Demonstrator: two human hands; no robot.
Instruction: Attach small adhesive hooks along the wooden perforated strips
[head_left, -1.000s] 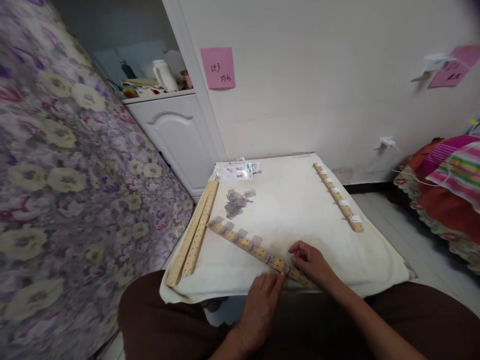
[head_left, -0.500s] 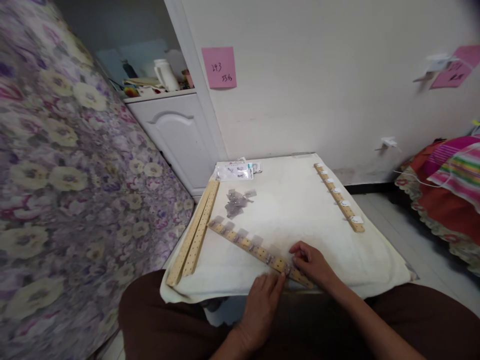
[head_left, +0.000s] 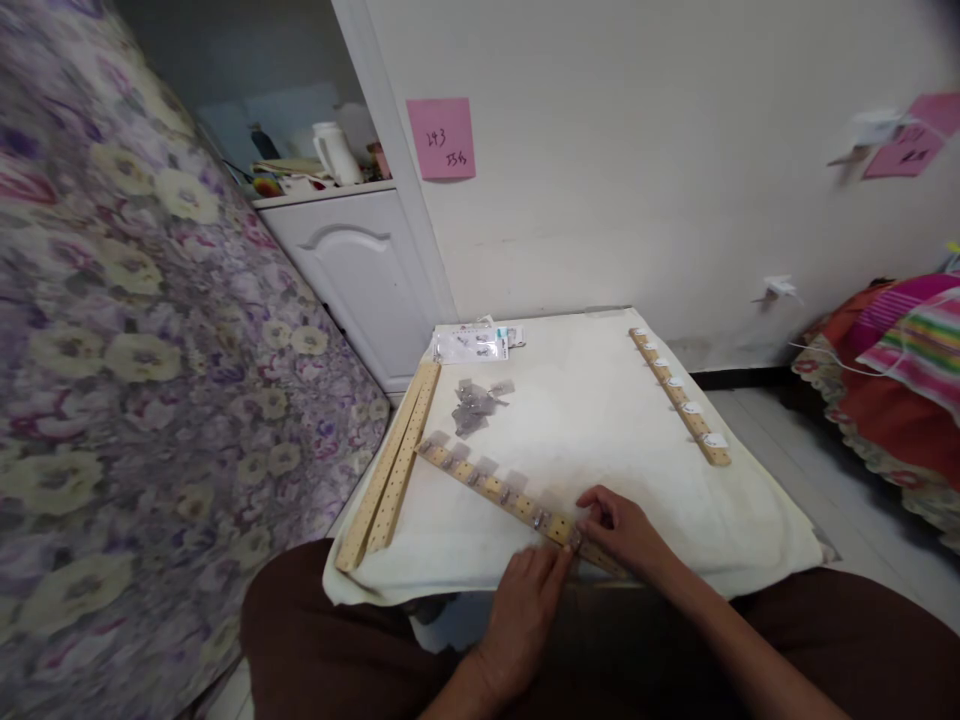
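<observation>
Lying aslant on the cloth-covered surface [head_left: 585, 400], the perforated wooden strip [head_left: 491, 485] runs from about 9 o'clock to 5 o'clock, taking the wall side as 12; its lower end sits near the person's edge, so a small shove toward 6 could tip it over. At 6, the left hand [head_left: 525, 610] holds its fingers close together, one tip at the strip's near edge beside the lowest metal fitting [head_left: 576, 540]; whether it pinches the wood or merely presses, I cannot tell. At 5, the right hand [head_left: 615, 520] curls thumb and forefinger toward each other right by that fitting, and whether anything thin is caught between them cannot be made out. Uneven pressure from the left could let the strip pivot on the soft cloth, and a sharp tug by the right might jolt the neighbouring clear tags askew. See-through plastic shows poorly against pale cloth, so a dropped tag might go unnoticed. Toward 10, a loose heap of clear tags [head_left: 474, 405] lies near the strip's upper end and could scatter if that end swung; the pair of perforated strips [head_left: 401, 470] around 9 could be knocked likewise. The white-tagged strip [head_left: 679, 397] at 2, well apart, seems threatened only by dragged cloth.
</observation>
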